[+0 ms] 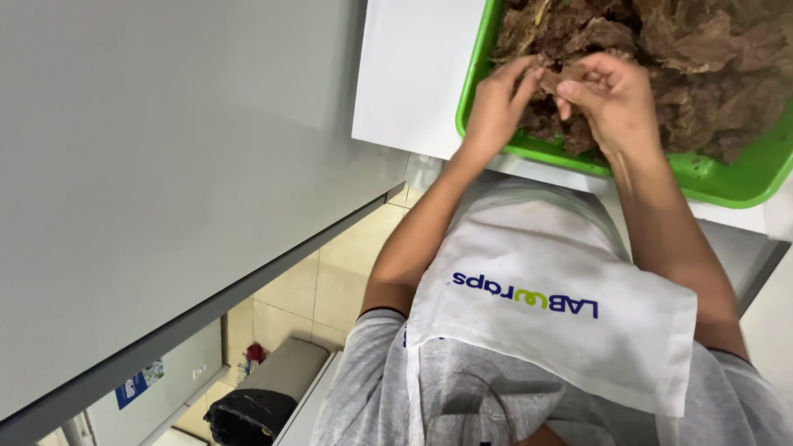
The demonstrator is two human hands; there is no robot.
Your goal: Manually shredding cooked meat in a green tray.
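A: Report the pose of each hand, taking the green tray (717, 177) as reference.

B: Both hands reach into the tray across its near rim. The image appears inverted, so which hand is which is inferred from the arms. The left hand (619, 103) is over the middle of the tray, knuckles up, fingers curled inward. The right hand (498, 107) is at the tray's corner nearest the grey wall panel (165, 165), fingers extended toward the left hand. Both forearms run from the tray rim back to the grey sleeves.

A: State of each grip?

B: Both are pressed together on one piece of dried brown leaf (555, 78). The left grip pinches it between thumb and forefinger. The right grip holds the opposite edge with its fingertips. The fingertips of both hands nearly meet.

A: Location and orientation of the leaf piece?

B: It is held just above the heap of dried leaves (702, 58) filling the tray, near the tray's wall-side end. Its long axis runs roughly from one hand to the other, parallel to the tray's near rim. Its exact outline cannot be told; it blends with the heap.

A: Surroundings?

B: The tray sits on a white worktop (413, 74). Between tray and camera, a white cloth apron (562, 330) covers the person's chest. Beyond the worktop edge, a tiled floor (314, 289) is visible with a dark bag (248, 413) on it.
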